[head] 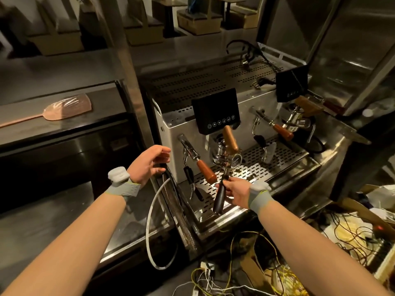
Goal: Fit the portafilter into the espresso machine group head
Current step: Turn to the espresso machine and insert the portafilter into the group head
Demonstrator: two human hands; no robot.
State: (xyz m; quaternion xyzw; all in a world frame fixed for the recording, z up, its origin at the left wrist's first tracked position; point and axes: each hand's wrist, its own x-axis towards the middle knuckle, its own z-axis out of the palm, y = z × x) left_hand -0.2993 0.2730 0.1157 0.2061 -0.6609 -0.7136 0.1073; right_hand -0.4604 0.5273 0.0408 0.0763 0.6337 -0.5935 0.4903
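The espresso machine (175,135) stands in the middle with a black touch panel (215,112) on its front. Below the panel is the chrome group head (221,152) with a wooden lever (230,138) above it. My right hand (234,194) is shut on the black handle of the portafilter (220,198); the handle points down toward me and its head end reaches up under the group head, hidden by my fingers. My left hand (149,163) hovers open beside the machine's left front corner, holding nothing.
A steam wand with a wooden knob (206,173) hangs left of the group head, another knob (284,132) to the right. The perforated drip tray (267,165) lies below. A white hose (152,212) loops at the left; tangled cables (245,272) fill the floor. A second group (297,120) sits at the far right.
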